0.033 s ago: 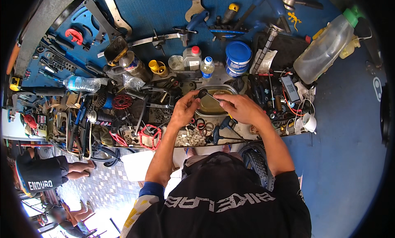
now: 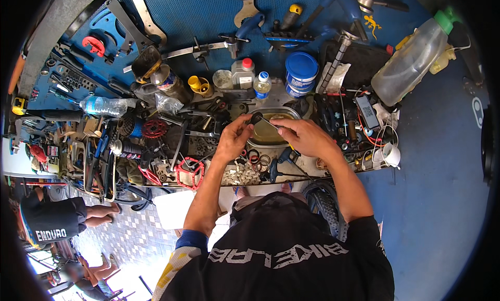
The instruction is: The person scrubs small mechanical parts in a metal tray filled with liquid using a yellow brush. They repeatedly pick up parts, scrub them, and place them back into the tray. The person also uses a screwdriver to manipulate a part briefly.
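Note:
Over a metal tray (image 2: 298, 113) of yellowish liquid, both my hands are raised close together. My left hand (image 2: 233, 140) pinches a small dark round part (image 2: 256, 117) between thumb and fingertips. Closed round a tool with a thin metal shaft (image 2: 269, 124), my right hand (image 2: 308, 137) points it at that part, and the tip appears to touch it. The right fingers cover most of the tool's handle, so its exact kind is hidden. Just below the tray lie several dark and reddish rings (image 2: 255, 156) and a blue-handled tool (image 2: 274, 171).
A blue lidded tub (image 2: 301, 74) and a small clear bottle (image 2: 262, 85) stand behind the tray. A red pedal (image 2: 190, 173) sits at the bench's front edge. Loose tools and bike parts crowd the left; a phone (image 2: 367, 112) and cables lie right. Two people are at far left.

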`<state>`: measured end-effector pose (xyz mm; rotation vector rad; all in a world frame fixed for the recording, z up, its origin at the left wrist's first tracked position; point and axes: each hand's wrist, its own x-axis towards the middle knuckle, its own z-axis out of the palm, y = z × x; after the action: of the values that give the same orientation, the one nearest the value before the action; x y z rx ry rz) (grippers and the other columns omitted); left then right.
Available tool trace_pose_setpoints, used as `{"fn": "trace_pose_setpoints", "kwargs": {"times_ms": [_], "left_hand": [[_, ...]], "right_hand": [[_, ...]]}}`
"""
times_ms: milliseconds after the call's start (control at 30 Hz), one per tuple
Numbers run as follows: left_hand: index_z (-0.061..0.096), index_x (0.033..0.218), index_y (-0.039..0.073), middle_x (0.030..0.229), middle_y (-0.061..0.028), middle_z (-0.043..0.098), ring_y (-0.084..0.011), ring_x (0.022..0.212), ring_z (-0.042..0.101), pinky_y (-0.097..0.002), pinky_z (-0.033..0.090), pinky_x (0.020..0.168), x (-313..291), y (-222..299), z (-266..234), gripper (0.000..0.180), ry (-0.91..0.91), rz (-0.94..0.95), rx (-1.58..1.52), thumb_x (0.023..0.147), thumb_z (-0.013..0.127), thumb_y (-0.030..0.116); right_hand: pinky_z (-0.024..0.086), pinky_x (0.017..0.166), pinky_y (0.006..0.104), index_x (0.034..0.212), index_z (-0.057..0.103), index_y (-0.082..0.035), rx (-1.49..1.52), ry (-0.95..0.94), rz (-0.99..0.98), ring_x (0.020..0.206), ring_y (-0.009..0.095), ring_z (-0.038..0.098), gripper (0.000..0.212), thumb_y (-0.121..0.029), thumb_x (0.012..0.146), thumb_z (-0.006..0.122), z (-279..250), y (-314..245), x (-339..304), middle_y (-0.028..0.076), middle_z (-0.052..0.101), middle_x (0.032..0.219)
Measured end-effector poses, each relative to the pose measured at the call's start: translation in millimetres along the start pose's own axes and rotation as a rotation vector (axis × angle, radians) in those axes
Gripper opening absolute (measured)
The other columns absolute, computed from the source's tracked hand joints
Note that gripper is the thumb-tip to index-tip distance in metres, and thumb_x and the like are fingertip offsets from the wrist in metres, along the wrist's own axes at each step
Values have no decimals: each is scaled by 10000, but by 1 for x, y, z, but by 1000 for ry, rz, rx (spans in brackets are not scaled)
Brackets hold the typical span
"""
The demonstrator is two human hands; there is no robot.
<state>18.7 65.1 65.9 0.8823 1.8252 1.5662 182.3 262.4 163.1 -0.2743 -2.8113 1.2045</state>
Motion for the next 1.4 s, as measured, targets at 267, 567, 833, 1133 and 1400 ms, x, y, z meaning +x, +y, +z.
{"fn": "trace_pose_setpoints", "kwargs": {"times_ms": [267, 567, 833, 1133, 1400], "left_hand": [[613, 1407, -15, 846, -55, 696, -86, 699, 589, -276, 479, 635, -5, -3, 8, 393, 33, -47, 52, 1064, 650, 174], [557, 1475, 19, 873, -22, 653, -49, 613, 482, -235, 407, 525, -5, 3, 19, 436, 27, -184, -222, 1085, 633, 197], [556, 1442, 67, 854, -31, 629, -71, 549, 481, -239, 363, 448, -10, 22, 23, 368, 17, -352, -525, 1096, 613, 181], [568, 1407, 91, 868, -37, 614, -86, 559, 472, -233, 340, 454, -14, 25, 25, 318, -30, -406, -705, 1103, 601, 178], [557, 1414, 96, 895, -65, 635, -115, 593, 507, -246, 386, 466, -17, 33, 30, 325, -51, -445, -809, 1106, 596, 192]], "right_hand": [[550, 767, 427, 1427, 657, -181, 85, 76, 116, 782, 340, 708, 386, -271, 1054, 615, 25, -4, -14, 188, 742, 908], [567, 697, 545, 1468, 604, -239, -117, 214, 173, 781, 425, 729, 419, -271, 1050, 604, 60, -11, -23, 209, 745, 877], [585, 664, 493, 1492, 575, -270, -179, 414, 82, 768, 368, 732, 447, -257, 1048, 622, 100, 15, -28, 148, 753, 901], [590, 726, 476, 1509, 542, -288, -147, 479, 37, 845, 362, 742, 486, -214, 1039, 643, 109, 25, -30, 147, 765, 1001], [594, 843, 418, 1472, 586, -184, 79, 598, -42, 1011, 363, 754, 428, -197, 1050, 651, 114, 41, -28, 168, 751, 1209]]}}
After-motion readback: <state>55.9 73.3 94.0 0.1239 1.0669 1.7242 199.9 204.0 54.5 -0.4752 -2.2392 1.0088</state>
